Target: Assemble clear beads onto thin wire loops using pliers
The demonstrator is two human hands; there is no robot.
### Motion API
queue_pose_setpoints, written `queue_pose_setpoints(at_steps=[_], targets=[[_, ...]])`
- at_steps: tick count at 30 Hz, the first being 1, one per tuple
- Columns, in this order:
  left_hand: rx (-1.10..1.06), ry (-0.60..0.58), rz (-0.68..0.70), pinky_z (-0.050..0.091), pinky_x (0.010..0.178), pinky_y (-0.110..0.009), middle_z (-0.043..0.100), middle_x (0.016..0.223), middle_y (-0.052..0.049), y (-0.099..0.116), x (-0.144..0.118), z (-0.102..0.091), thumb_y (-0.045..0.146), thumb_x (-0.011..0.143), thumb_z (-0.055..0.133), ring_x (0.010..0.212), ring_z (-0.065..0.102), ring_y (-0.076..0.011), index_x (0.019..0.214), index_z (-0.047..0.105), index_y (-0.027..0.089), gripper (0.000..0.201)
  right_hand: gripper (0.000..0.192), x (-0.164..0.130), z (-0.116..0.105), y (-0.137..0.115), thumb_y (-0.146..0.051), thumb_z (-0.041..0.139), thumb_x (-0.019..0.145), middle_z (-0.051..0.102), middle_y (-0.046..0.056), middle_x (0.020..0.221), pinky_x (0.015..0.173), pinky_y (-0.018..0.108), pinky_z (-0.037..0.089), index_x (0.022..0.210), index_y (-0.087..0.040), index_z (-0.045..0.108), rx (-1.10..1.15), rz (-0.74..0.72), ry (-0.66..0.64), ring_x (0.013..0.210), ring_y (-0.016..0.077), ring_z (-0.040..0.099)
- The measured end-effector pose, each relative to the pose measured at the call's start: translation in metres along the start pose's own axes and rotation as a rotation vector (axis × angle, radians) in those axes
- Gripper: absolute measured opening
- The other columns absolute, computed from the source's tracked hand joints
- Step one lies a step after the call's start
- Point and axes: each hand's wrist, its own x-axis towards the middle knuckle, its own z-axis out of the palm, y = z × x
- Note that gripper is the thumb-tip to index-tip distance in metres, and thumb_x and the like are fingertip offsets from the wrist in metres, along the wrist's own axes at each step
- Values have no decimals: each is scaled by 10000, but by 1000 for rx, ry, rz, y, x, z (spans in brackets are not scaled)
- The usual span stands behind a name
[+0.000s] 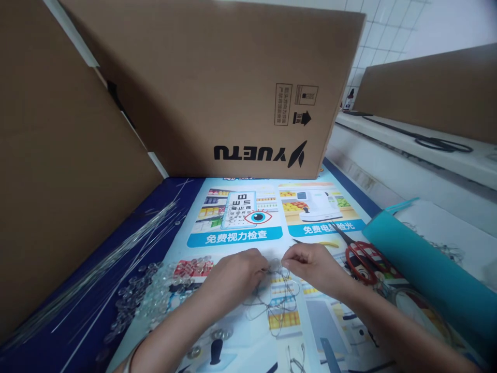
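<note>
My left hand point(246, 269) is closed in a pinch at the upper left of a loose tangle of thin wire point(285, 298). Across from it, my right hand point(310, 261) pinches the same wire between thumb and fingertips. The looped strands hang and lie below both hands, over a printed poster sheet. Clear round beads point(155, 290) are heaped beside my left forearm, some of them hidden by it. Just behind my right hand lies a tool with a yellow handle point(329, 243), partly covered.
Red-handled scissors point(365, 261) lie to the right, near a teal roll or folder edge point(423, 269). Long thin rods point(128, 248) lie on the blue surface at left. Cardboard panels point(217, 93) stand behind and at left. A wire coil point(419, 305) sits by my right forearm.
</note>
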Motion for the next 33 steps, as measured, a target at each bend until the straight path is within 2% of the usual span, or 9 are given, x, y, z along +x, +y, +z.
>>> queue_pose_setpoints(at_steps=[6, 14, 24, 33], targets=[[15, 55, 106, 394, 672, -250, 592, 802, -26, 0, 5, 12, 67, 790, 409, 776, 551, -164, 758, 634, 191, 258, 129, -1, 6, -3, -215, 520, 767, 581, -44, 614, 508, 195, 334, 678, -201, 613, -159, -33, 48, 567, 98, 492], [138, 74, 140, 400, 641, -281, 602, 757, -32, -2, 7, 26, 65, 760, 455, 725, 545, -185, 740, 621, 186, 207, 140, 2, 15, -1, -205, 506, 764, 613, -29, 642, 518, 204, 313, 678, -212, 617, -350, -26, 89, 588, 113, 508], [125, 101, 125, 401, 623, -268, 593, 768, -31, -4, 10, 34, 83, 776, 449, 724, 552, -178, 739, 609, 186, 194, 126, 10, 22, 15, -202, 502, 753, 596, -33, 604, 492, 203, 296, 679, -212, 603, -368, 12, 124, 556, 111, 502], [132, 57, 96, 399, 632, -278, 600, 794, -36, -1, 9, 32, 65, 773, 415, 756, 564, -190, 784, 621, 190, 241, 110, 9, 25, 17, -180, 508, 720, 587, -34, 586, 484, 196, 292, 652, -205, 590, -349, 21, 109, 549, 105, 506]])
